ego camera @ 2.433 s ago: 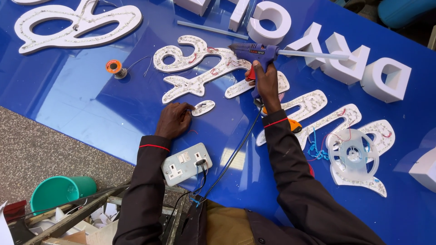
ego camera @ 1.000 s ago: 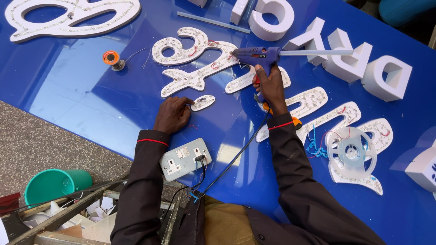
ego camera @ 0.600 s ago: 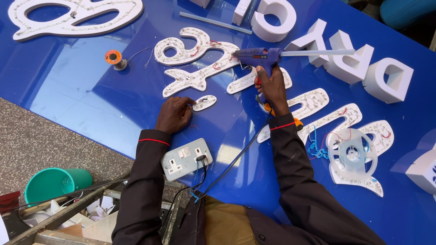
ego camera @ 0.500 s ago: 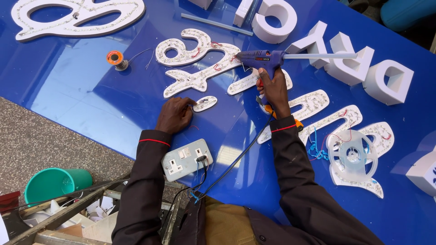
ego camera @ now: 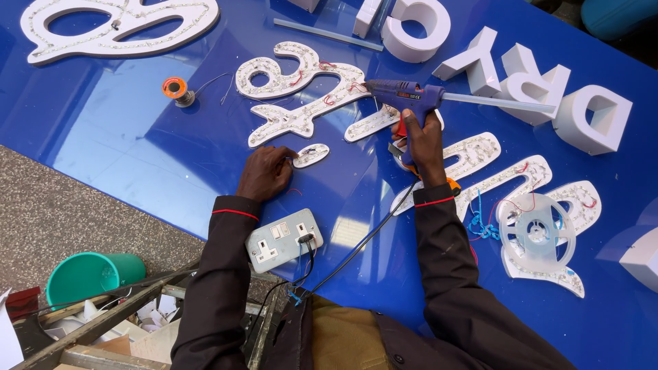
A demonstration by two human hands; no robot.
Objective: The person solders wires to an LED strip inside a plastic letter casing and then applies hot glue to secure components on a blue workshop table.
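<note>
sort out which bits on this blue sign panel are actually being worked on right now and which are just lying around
In use:
right hand gripping the blue glue gun
left hand on the small white piece
white script letter at the gun's nozzle
double socket

Lying about:
orange solder spool
clear reel
white block letters
green bucket

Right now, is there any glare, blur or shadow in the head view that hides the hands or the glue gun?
Head view: sharp throughout. Pale daylight glare lies on the blue sign panel at left, away from the work. Left hand, right hand and blue glue gun are evenly lit, with only soft shadows.
</note>
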